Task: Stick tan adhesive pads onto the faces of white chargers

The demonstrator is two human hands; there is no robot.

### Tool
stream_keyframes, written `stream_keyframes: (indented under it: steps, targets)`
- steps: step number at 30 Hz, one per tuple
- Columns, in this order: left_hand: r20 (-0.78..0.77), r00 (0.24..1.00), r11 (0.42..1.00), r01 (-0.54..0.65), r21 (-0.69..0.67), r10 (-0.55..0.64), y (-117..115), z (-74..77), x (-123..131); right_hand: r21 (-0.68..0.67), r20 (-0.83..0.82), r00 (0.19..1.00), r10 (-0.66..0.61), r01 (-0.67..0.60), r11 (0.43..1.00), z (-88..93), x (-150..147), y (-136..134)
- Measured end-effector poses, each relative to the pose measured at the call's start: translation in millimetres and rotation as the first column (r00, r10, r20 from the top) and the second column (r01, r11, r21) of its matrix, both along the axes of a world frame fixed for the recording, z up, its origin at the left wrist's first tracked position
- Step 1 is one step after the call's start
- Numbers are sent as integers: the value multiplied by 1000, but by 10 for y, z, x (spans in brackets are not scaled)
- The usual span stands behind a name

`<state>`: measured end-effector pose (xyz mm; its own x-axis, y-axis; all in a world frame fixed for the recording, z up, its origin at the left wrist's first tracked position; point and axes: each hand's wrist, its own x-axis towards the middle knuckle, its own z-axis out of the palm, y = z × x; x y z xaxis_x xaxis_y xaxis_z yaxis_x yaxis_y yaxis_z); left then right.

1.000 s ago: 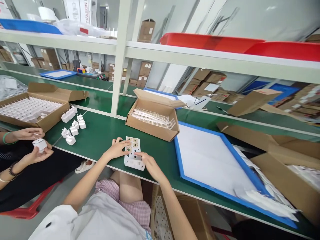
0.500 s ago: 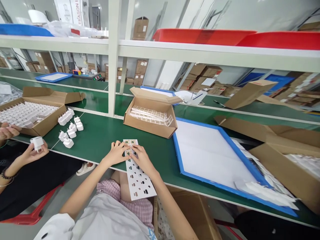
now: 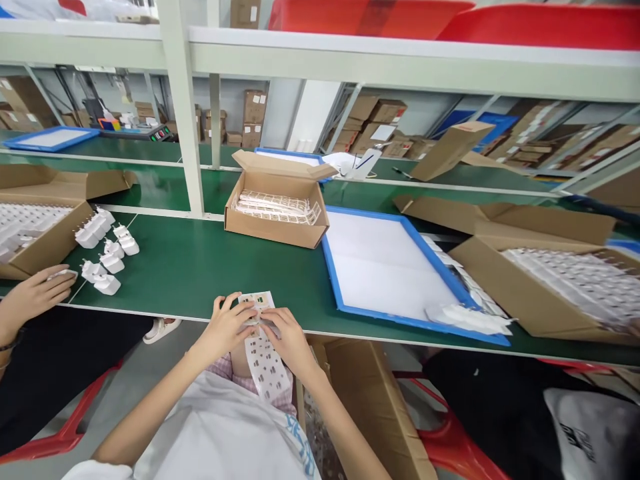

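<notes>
A long white sheet [image 3: 270, 370] with small dark and tan rectangular shapes hangs from the table edge over my lap, its lower part bending. Its top end lies at the green tabletop's front edge. My left hand [image 3: 227, 328] pinches the upper part from the left, fingers bent. From the right, my right hand [image 3: 287, 339] also has its fingertips closed on the upper part, close to the left fingertips. Whether a small piece is between the fingertips is hidden.
White plug adapters [image 3: 107, 283] stand left, near a co-worker's hand [image 3: 37, 297]. An open carton [image 3: 277, 230] with white lattice frames is ahead. To the right are a blue-rimmed white tray [image 3: 385, 267] and a large carton of white adapters [image 3: 505, 293]. A shelf post [image 3: 183, 120] rises behind.
The camera view has turned right and down. The sheet's lower part now bends more, while both hands stay at its upper part. The co-worker's hand has moved to the table with a white piece.
</notes>
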<state>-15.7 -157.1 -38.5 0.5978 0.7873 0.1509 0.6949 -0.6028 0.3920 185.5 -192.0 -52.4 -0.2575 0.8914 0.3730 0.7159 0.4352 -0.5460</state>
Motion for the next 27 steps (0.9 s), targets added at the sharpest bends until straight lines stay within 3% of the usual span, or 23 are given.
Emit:
stream_keyframes:
  steps: [9,14,20,27]
  targets:
    - [5,1000,994,-12,105,11,2,-72,-2,158,160,984,-78,53,986,-109,-120,-37]
    - [-15,1000,993,5,119,-3,48,10,-23,197,219,971,-96,52,979,-150,-147,-26]
    - [-77,997,993,25,117,-16,272,142,-54,114,313,946,-85,52,992,68,-202,195]
    - [-115,993,992,-2,126,17,603,110,-75,1,436,899,-46,50,999,287,-249,664]
